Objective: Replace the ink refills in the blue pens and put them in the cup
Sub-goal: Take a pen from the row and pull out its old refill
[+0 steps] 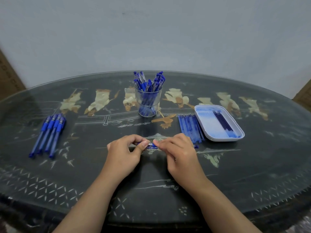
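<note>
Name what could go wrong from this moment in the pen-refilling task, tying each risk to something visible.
1. The left hand and right hand pinch the pen over the table; a loosened part could drop and roll off.
2. The loose refills lie close beside the right hand, which might scatter them.
3. The cup is crowded with leaning pens; adding another may tip it.

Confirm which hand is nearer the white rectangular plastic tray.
Right. The right hand sits just left of the white rectangular plastic tray; the left hand is farther left, across the blue pen both pinch.
</note>
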`<state>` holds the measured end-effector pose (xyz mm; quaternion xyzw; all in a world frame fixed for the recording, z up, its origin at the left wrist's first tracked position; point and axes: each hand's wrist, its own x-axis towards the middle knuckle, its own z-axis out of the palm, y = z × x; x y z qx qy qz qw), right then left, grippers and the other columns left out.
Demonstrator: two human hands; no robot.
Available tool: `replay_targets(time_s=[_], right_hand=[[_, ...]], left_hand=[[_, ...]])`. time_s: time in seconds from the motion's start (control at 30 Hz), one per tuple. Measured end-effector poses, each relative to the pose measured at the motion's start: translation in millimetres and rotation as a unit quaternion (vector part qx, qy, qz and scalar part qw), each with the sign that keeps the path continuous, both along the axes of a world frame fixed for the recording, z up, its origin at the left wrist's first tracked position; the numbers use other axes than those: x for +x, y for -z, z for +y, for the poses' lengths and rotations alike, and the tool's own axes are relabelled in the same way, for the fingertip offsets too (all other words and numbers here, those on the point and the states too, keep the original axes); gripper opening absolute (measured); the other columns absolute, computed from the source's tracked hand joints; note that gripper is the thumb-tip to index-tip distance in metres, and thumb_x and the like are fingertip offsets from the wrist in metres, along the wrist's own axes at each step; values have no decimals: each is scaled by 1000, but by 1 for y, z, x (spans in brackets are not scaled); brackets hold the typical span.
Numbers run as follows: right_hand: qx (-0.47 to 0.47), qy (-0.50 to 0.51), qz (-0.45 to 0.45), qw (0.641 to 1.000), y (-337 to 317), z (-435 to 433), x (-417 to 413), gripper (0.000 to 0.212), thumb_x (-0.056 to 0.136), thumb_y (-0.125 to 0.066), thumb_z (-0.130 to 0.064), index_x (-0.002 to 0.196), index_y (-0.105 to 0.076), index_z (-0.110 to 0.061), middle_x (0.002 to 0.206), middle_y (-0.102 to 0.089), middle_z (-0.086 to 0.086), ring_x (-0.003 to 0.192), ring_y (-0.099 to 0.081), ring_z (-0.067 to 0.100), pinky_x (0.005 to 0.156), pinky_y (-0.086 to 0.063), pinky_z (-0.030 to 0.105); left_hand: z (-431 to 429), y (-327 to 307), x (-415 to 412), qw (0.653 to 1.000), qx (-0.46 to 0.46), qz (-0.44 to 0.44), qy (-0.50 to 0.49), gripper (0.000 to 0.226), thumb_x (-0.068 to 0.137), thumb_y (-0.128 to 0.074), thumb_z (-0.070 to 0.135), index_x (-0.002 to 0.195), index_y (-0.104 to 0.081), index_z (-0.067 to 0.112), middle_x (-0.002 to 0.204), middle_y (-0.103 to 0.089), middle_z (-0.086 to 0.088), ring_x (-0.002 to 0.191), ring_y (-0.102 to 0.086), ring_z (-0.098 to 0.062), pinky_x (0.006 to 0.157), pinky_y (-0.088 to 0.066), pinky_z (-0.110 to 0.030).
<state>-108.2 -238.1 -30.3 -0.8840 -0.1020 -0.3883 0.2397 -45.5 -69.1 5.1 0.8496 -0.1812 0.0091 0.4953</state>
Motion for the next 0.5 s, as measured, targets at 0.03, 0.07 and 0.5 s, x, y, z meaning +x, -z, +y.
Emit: replay_targets(time_s=[0.03,0.07,0.5], right_hand=[[-5,2,-2,1000,0,1,0,33,83,-63,5,106,-76,-15,90,-70,-8,81,-55,18,68,-45,40],[-8,3,-5,1000,1,1,-1,32,83,-63,4,106,-75,-15,90,-70,-8,81,-55,18,68,-45,40],[79,61,-52,994,-1,-9,-1,32,81,-63,6,100,-77,-16,86,-68,-7,79,-57,18,72,-48,38]], left_hand=[[0,0,0,1000,0,1,-1,22,88,-68,29,70,-65,42,79,-67,31,85,-60,8,99,-41,-50],[0,0,0,1000,0,1,-1,22,88,-68,29,70,-65,42,78,-67,30,85,-61,6,99,-41,-50],[15,6,14,996,-72,12,-50,24,91,-65,18,73,-71,32,72,-70,19,72,-62,2,71,-42,-17]])
